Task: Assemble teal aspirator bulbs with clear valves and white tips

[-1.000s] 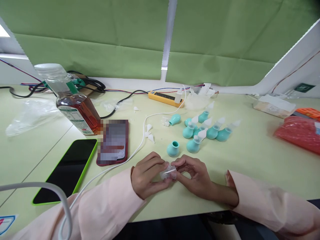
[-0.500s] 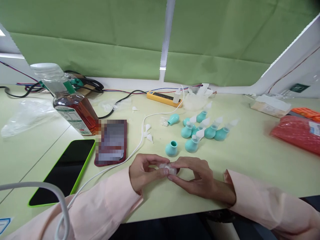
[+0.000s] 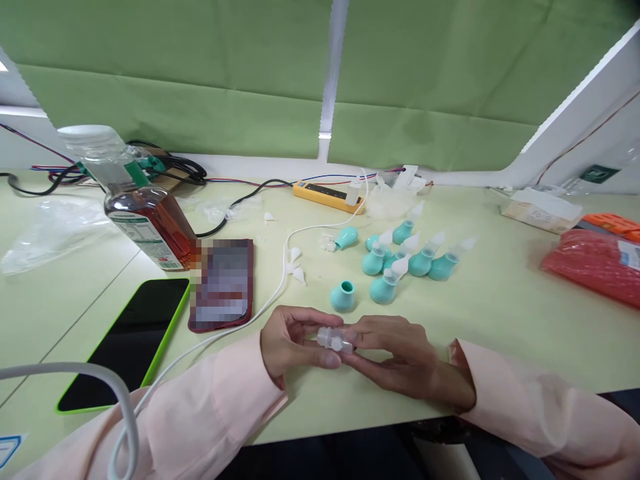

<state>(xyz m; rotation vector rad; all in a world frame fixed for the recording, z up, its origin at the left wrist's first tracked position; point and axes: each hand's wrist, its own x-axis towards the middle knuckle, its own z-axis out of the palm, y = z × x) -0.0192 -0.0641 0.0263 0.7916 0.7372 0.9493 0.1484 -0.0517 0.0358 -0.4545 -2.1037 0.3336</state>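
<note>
Between my two hands is a small clear plastic fitting (image 3: 335,340), short and tube-like. My left hand (image 3: 299,342) pinches it from the left with thumb and fingers. My right hand (image 3: 395,350) grips its right end between thumb and fingertips. Just beyond my fingers an uncapped teal rubber bulb (image 3: 343,297) stands upright, its round mouth showing. To its right, a teal bulb with a white tip (image 3: 384,288) leads a cluster of several similar ones. Another teal bulb (image 3: 347,237) lies on its side with a clear piece at its neck. White pointed tips (image 3: 299,275) lie left of the bulbs.
On the left are a bottle of reddish liquid (image 3: 150,223), a red-cased phone (image 3: 223,287) and a green-cased phone (image 3: 127,343). A white cable (image 3: 270,297) crosses the table. A yellow power strip (image 3: 325,198) lies at the back, a red plastic package (image 3: 593,267) at the right.
The clear fitting has been turned in my fingers and shows more fully. My left thumb has moved down along it, and my right fingers have shifted slightly.
</note>
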